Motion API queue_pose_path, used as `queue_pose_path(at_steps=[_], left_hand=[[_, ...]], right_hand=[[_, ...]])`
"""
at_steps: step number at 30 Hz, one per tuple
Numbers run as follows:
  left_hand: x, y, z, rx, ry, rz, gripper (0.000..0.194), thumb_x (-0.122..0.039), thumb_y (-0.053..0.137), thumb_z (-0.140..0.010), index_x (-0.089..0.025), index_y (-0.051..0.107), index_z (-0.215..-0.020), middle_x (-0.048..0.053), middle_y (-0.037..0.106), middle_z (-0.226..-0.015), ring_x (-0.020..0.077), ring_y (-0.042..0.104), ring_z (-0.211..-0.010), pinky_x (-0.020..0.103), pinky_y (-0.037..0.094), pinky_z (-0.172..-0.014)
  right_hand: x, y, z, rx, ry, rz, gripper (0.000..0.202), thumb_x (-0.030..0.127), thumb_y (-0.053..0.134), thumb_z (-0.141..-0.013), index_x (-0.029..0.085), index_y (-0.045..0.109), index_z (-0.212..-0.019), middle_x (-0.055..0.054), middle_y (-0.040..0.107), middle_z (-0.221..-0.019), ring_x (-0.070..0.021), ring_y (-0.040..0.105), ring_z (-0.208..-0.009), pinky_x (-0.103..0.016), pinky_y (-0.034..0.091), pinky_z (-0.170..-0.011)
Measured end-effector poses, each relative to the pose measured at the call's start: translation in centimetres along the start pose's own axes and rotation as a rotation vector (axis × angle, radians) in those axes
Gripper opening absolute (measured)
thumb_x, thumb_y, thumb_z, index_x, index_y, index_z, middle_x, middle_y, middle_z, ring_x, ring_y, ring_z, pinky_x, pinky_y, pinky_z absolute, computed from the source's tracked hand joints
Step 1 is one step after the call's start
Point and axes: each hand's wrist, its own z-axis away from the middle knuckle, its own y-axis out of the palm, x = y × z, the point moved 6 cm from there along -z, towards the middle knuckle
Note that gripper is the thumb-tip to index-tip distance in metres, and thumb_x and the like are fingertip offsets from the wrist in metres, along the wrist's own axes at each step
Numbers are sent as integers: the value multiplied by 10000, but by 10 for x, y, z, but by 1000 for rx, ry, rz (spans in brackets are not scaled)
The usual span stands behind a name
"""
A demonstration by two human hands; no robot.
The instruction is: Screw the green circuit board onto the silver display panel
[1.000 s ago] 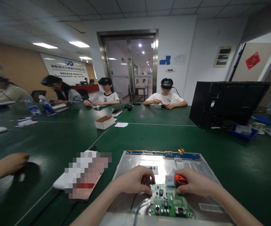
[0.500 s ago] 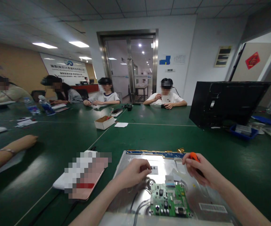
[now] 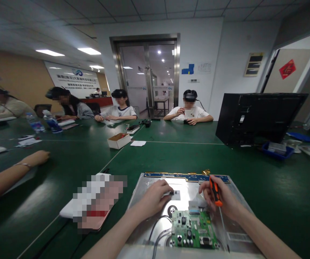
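Green rectangular circuit board (image 3: pixel 192 230) set with small components: located on our side of both grips and roughly between them, lying on a broad silver metal panel (image 3: pixel 180 204).

Slim screwdriver with an orange-and-black handle and thin metal shaft (image 3: pixel 215 190): held in the right grip (image 3: pixel 227 197), whose fingers are wrapped about the handle. From that grip the shaft slants toward our side, its tip over the panel to the right of the board; we cannot tell whether the tip touches.

Left grip (image 3: pixel 157 196): bare, fingers bent toward the thumb, above the panel beyond the board's left corner. We cannot tell whether the fingertips pinch anything small.

Small pale label with dark marks (image 3: pixel 176 195): just beside the left grip's fingertips.

Flat pale ribbon cable (image 3: pixel 194 205): at the board's far edge, between the grips.

Narrow blue circuit strip with gold trim (image 3: pixel 192 178): along the panel's far edge, beyond the grips.

Thin grey cables (image 3: pixel 160 237): on our side of the left grip, beside the board.

Pink flat phone-shaped item (image 3: pixel 93 223), partly blurred: on the green worktop (image 3: pixel 165 158), left of the left grip.

Black box-shaped monitor housing (image 3: pixel 259 115): on the worktop, well beyond the right grip.
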Motion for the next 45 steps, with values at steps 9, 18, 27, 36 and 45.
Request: queue_pose_path(at_steps=[9,18,27,36,45], left_hand=[[4,-1,-1,26,-30,24,100,-111,566,-858,-178,635,-833,43,656,-885,190,593,-846,291,438,-795],[-2,-2,1,41,-28,44,64,-172,550,-875,-180,612,-864,48,661,-904,187,580,-835,293,434,-765],[4,0,0,48,-44,22,89,-135,540,-887,-180,613,-864,47,668,-904,192,593,-848,295,425,-790],[5,-5,0,-14,-54,51,117,-110,526,-873,-186,614,-887,50,679,-914,203,601,-855,301,428,-801],[-4,-6,2,77,-110,322,112,-106,580,-791,-166,655,-849,-1,639,-808,151,554,-750,252,418,-704]], right_hand=[[-11,1,-5,22,16,34,694,809,477,-788,141,663,-774,-3,553,-451,-93,412,-355,-227,248,-366],[-14,3,-4,47,19,45,725,811,424,-822,135,682,-863,10,545,-470,-104,412,-376,-236,267,-392],[-18,2,-5,42,18,38,750,823,427,-809,130,692,-917,7,552,-469,-106,397,-384,-235,267,-406],[-16,3,-4,38,25,19,713,819,460,-803,141,681,-806,-4,565,-474,-101,410,-400,-229,261,-406],[-14,5,-4,28,27,15,669,807,504,-778,160,653,-705,13,534,-444,-91,393,-382,-228,257,-408]])
